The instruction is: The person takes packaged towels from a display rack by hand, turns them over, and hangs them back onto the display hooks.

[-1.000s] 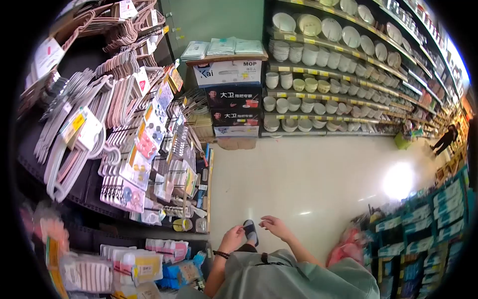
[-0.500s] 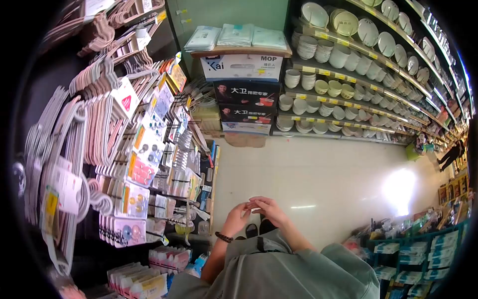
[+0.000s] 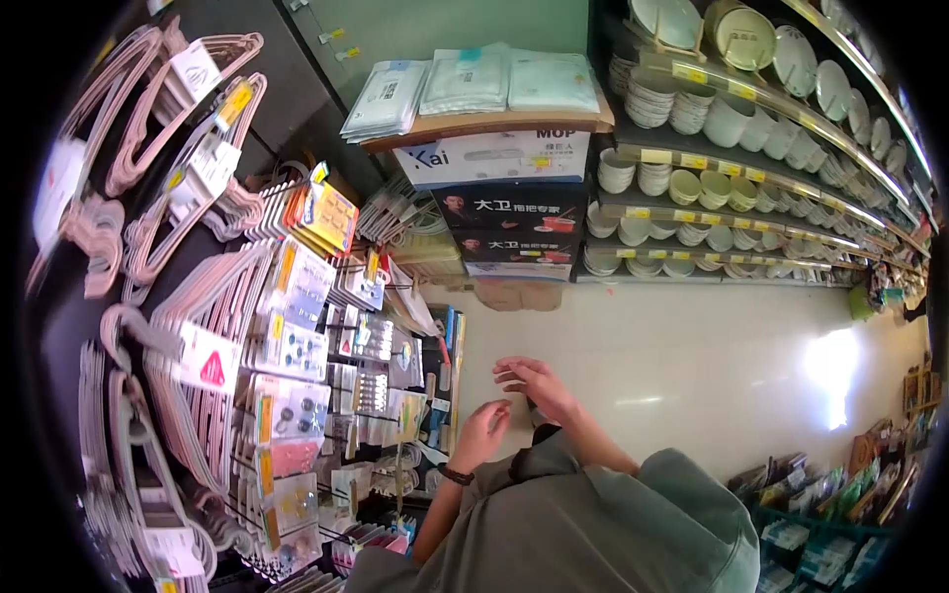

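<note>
In front of my body, above the floor, my left hand (image 3: 481, 437) is held up with loosely bent fingers and nothing visible in it. A dark beaded bracelet (image 3: 456, 475) circles that wrist. Just to the right and a little farther out is my right hand (image 3: 539, 385), its fingers stretched toward the left and no object in its grasp. A small gap separates the two hands. Nearest to my left hand is a rack of carded small goods (image 3: 297, 410), which it does not touch.
Bundles of hangers (image 3: 203, 336) hang at the left. Ahead stand stacked mop boxes (image 3: 509, 212) topped by flat white packets (image 3: 465, 79). Shelves of bowls and plates (image 3: 727, 119) run along the right. Pale floor (image 3: 652, 346) lies between, with a rack of packaged goods (image 3: 820, 534) at lower right.
My hands, touching at the fingertips before, have come apart. The view has shifted closer to the boxes and the left-hand hangers.
</note>
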The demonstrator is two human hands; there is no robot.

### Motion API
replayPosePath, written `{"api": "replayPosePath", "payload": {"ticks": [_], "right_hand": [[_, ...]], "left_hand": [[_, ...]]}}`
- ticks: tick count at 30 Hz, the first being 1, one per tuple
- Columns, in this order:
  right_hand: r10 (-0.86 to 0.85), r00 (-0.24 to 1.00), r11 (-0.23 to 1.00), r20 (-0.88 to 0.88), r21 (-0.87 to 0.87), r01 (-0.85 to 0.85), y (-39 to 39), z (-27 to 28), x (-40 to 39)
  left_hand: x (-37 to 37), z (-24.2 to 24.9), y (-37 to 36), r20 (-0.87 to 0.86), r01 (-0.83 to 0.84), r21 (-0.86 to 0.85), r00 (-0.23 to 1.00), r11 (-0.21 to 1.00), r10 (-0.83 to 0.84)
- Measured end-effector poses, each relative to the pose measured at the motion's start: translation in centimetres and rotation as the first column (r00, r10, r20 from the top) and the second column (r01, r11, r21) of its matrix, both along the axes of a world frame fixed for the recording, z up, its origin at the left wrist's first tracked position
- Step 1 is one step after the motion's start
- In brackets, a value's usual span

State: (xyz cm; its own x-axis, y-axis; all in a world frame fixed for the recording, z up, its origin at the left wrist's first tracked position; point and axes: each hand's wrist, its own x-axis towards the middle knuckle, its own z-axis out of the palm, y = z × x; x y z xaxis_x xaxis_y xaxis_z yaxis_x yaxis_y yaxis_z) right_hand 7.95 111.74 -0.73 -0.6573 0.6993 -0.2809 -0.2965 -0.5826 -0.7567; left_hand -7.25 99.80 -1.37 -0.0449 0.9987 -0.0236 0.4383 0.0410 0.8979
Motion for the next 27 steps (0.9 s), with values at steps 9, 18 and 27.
{"api": "replayPosePath", "payload": {"ticks": [9,18,27], "right_hand": [[-0.011,0.996,0.999,-0.085,-0.044,0.007,14.4,1.9,-3.0],[0.078,0.990,0.997,-0.119,0.030,-0.075,24.2,5.5,-6.5],[0.183,0.972,0.973,-0.145,0.168,-0.158,35.9,9.7,-15.2]], "left_hand": [[-5.0,3.8,17.0,-0.079,-0.120,0.151,0.988,0.981,0.133],[-14.2,10.5,33.5,-0.044,-0.313,0.416,0.931,0.854,0.363],[-26.0,16.7,52.0,-0.118,-0.430,0.718,0.701,0.548,0.704]]}}
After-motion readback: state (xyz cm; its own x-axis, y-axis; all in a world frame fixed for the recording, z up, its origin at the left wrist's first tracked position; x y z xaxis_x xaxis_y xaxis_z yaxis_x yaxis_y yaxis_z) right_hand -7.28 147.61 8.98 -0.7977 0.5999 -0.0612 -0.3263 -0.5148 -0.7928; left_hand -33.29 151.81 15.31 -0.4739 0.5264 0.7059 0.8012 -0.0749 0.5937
